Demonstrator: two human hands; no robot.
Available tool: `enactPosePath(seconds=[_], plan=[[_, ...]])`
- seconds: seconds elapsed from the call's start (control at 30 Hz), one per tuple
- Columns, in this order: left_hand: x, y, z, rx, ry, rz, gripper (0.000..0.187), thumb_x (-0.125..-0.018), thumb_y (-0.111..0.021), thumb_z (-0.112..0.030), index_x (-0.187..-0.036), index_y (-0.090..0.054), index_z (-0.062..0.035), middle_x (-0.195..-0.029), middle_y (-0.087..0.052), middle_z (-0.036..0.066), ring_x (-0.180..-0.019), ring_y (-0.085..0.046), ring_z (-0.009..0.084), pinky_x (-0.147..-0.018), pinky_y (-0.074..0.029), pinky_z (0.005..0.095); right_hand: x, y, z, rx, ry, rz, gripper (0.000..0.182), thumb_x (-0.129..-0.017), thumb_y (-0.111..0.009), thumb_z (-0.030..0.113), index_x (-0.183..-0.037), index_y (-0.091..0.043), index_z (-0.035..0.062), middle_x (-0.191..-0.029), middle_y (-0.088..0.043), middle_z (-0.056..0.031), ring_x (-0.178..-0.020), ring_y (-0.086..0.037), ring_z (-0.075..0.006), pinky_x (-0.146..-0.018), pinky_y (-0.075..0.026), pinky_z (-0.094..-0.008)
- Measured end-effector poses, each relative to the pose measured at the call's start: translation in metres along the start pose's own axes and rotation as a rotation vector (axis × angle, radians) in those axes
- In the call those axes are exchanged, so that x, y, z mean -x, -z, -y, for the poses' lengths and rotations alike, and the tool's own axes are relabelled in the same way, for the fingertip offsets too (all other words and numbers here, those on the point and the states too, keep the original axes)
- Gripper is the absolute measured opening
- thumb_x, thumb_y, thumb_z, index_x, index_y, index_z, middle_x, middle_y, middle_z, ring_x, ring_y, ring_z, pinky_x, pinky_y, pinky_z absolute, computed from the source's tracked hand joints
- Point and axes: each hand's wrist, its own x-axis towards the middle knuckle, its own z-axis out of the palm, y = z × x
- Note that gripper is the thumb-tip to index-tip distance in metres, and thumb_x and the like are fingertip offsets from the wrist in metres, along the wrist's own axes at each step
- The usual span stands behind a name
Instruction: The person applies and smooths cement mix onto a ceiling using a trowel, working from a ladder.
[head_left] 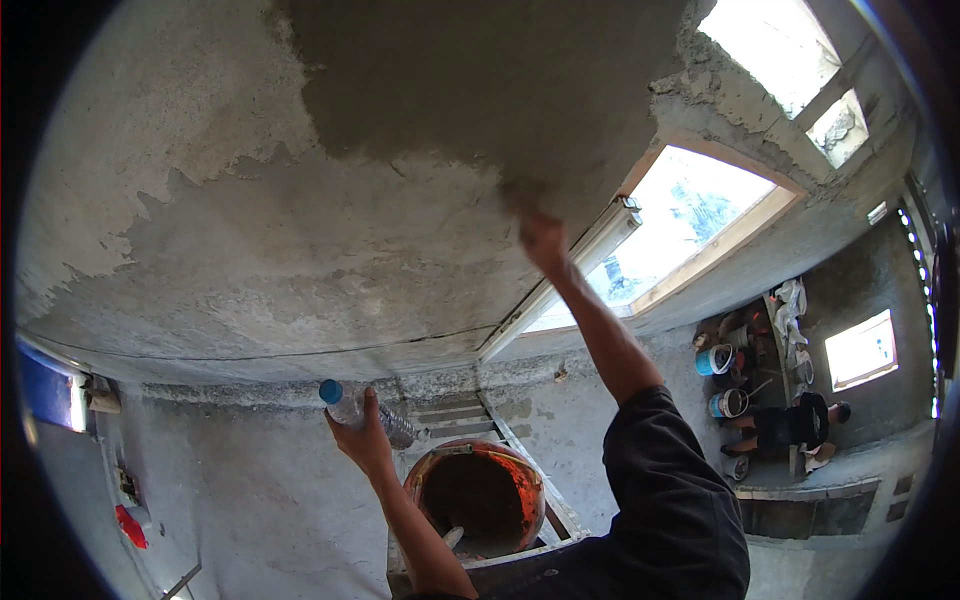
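A clear plastic bottle (345, 405) with a blue cap lies tilted in my left hand (366, 440), whose fingers wrap round it. Out in front, my right hand (543, 240) is at the wall, at the lower edge of a dark, wet-looking plaster patch (480, 90). Motion smears its fingers, and I cannot make out whether it holds anything. Below my arms stands an orange-rimmed bucket (537, 500) with dark contents and a pale handle-like piece (453, 537) inside.
A long straight bar (560, 280) leans by the wood-framed window opening (690, 215). Slatted, ladder-like framing (520, 445) is around the bucket. At far right, a person in dark clothes (790, 428) is near several buckets (728, 403). A red item (131, 526) is at lower left.
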Motion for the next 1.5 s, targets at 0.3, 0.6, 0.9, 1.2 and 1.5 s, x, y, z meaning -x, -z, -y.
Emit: enactPosePath(seconds=[0.3,0.6,0.9,1.2,1.5], plan=[[-0.001,-0.001,0.005,-0.022,0.011,-0.023,0.068,-0.075,-0.076,-0.034,-0.124,-0.048,0.0033,-0.119,-0.057,0.021,-0.108,-0.057,0.0358,-0.089,-0.047,0.0443,-0.012,0.086,0.015,-0.071,0.176,-0.917,0.041,-0.078,-0.05,-0.01,-0.115,-0.062,0.001,-0.119,-0.061,-0.0169,-0.108,-0.061,-0.0272,-0.087,-0.05,-0.0357],[-0.001,-0.002,0.003,-0.031,0.022,-0.005,0.066,-0.075,-0.075,-0.035,-0.123,-0.049,0.0026,-0.117,-0.059,0.021,-0.106,-0.058,0.0354,-0.088,-0.048,0.0446,0.058,-0.016,-0.051,0.02,0.121,-0.265,0.051,-0.071,-0.055,-0.013,-0.117,-0.063,0.0076,-0.117,-0.061,-0.0173,-0.107,-0.061,-0.031,-0.088,-0.051,-0.0361],[0.001,-0.002,0.002,-0.052,-0.003,0.003,0.068,-0.075,-0.075,-0.037,-0.123,-0.049,0.0025,-0.115,-0.059,0.02,-0.104,-0.059,0.0352,-0.085,-0.049,0.0448,-0.017,0.06,-0.012,0.089,0.196,-0.877,0.047,-0.075,-0.045,-0.014,-0.116,-0.062,0.0018,-0.118,-0.061,-0.0172,-0.111,-0.059,-0.0286,-0.093,-0.048,-0.0337],[0.001,-0.003,0.002,-0.035,-0.01,-0.003,0.065,-0.074,-0.076,-0.036,-0.12,-0.051,0.0028,-0.113,-0.061,0.02,-0.101,-0.061,0.0344,-0.084,-0.049,0.0434,0.013,0.042,0.002,-0.122,0.081,-0.871,0.042,-0.079,-0.05,-0.009,-0.118,-0.06,0.0002,-0.121,-0.059,-0.0181,-0.113,-0.057,-0.029,-0.093,-0.047,-0.0352],[0.004,-0.003,-0.005,-0.037,-0.028,0.013,0.062,-0.075,-0.076,-0.034,-0.119,-0.052,0.0023,-0.111,-0.062,0.019,-0.1,-0.061,0.0327,-0.083,-0.049,0.0419,0.015,-0.008,0.008,0.05,0.177,-0.695,0.038,-0.076,-0.055,-0.004,-0.113,-0.065,0.0013,-0.106,-0.067,-0.0169,-0.097,-0.066,-0.0252,-0.084,-0.051,-0.033]])
